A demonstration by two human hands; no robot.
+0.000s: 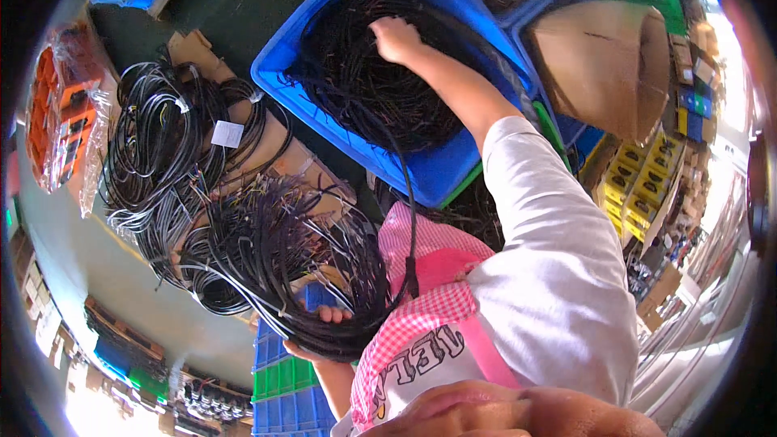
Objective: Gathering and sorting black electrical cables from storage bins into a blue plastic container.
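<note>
A thick bundle of black cables [283,291] with pale stripped ends hangs at my front, and my left hand [328,325] is wrapped round its lower bend. One black cable [407,186] runs up from the bundle's side to the blue bin [279,48]. Inside that bin lies a large tangled pile of black cables [364,101]. My right hand [395,39] is stretched out over the pile, its fingers curled closed against the cables. What sits between those fingers is lost against the dark strands.
Left of the bin, coiled black cables [154,129] with a white tag [227,134] lie on cardboard. A cardboard box [595,65] stands at the bin's right. Farther right are yellow boxes [639,178]; at far left, an orange crate [61,105]. Stacked crates [279,380] stand beside my left arm.
</note>
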